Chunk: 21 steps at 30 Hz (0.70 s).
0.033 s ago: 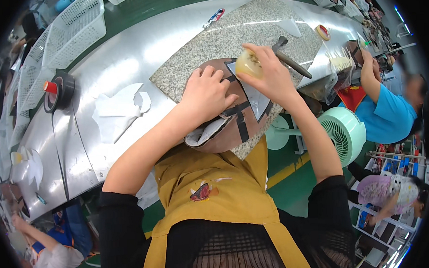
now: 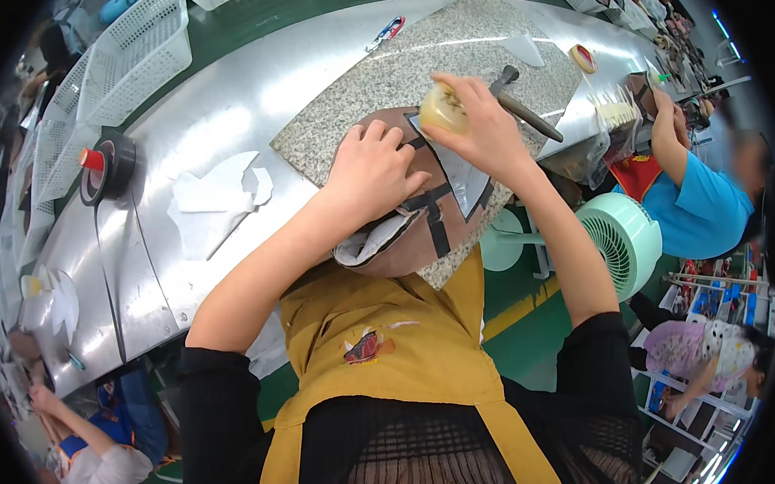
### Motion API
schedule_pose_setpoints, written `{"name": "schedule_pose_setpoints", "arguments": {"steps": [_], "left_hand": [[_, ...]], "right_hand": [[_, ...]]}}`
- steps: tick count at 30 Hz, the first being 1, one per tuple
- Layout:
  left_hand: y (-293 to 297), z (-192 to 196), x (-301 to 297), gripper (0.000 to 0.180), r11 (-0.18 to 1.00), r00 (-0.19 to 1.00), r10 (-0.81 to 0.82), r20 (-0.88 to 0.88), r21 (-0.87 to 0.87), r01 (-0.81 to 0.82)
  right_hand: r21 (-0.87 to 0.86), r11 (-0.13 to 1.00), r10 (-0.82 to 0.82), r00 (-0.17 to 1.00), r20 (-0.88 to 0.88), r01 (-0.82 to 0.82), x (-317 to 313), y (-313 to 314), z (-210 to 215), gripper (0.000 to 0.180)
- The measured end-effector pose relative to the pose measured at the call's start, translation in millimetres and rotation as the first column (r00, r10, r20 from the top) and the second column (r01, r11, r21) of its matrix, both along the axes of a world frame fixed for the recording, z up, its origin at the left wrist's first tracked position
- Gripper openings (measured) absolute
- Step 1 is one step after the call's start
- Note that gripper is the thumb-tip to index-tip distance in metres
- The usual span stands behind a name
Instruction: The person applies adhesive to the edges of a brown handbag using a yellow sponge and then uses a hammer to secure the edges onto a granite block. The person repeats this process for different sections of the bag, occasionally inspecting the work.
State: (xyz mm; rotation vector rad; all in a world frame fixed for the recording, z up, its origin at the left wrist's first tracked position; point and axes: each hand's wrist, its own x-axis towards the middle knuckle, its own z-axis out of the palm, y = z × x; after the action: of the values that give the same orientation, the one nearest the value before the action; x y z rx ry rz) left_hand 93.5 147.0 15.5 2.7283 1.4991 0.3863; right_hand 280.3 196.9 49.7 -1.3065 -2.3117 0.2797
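Note:
A brown piece with black tape strips (image 2: 423, 233), probably leather or fabric, lies on a speckled stone slab (image 2: 347, 101) in front of me. Its near-left side shows a folded pale lining, and a dark-edged silvery-white panel (image 2: 465, 187) runs along its right. My left hand (image 2: 374, 169) rests on top of it, fingers spread, gripping nothing. Above the panel's far end, my right hand (image 2: 485, 132) is closed round a yellowish, translucent, rounded lump (image 2: 441, 110) with brown specks. Whether the lump touches the panel, I cannot tell. Just right of that hand lies a hammer (image 2: 529, 115).
White scraps (image 2: 213, 202) and a black tape roll (image 2: 116, 167) lie on the metal table to the left. A tape ring (image 2: 583, 58) lies at the far right. A mint-green fan (image 2: 621, 240) stands by my right forearm. Co-workers sit on both sides; white baskets (image 2: 137, 63) stand far left.
My right hand, with the yellowish lump, has shifted very slightly left and away from me. My left hand and the brown piece are practically unmoved.

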Motion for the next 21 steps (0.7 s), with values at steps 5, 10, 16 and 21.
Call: {"name": "schedule_pose_setpoints", "arguments": {"steps": [5,10,16,21], "left_hand": [[0.6,1.9,1.0,0.038,1.0,1.0,-0.002,0.016,-0.014,0.002],[-2.4,2.9,1.3,0.038,1.0,0.999,0.008,0.04,-0.007,-0.008],[-3.7,3.1,1.3,0.039,1.0,0.998,0.009,0.057,-0.006,-0.009],[-4.4,2.7,2.4,0.039,1.0,0.999,0.007,0.032,-0.003,-0.007]], "right_hand": [[0.025,0.999,0.021,0.999,0.044,-0.022,-9.4,18.9,0.3,0.059],[-0.015,0.998,-0.059,0.99,0.128,0.062,25.0,13.5,17.5,0.062],[-0.203,0.979,-0.003,0.996,0.091,0.022,59.4,-36.3,18.8,0.063],[-0.679,0.693,0.075,0.961,-0.268,-0.243,52.2,-61.5,40.3,0.062]]}}
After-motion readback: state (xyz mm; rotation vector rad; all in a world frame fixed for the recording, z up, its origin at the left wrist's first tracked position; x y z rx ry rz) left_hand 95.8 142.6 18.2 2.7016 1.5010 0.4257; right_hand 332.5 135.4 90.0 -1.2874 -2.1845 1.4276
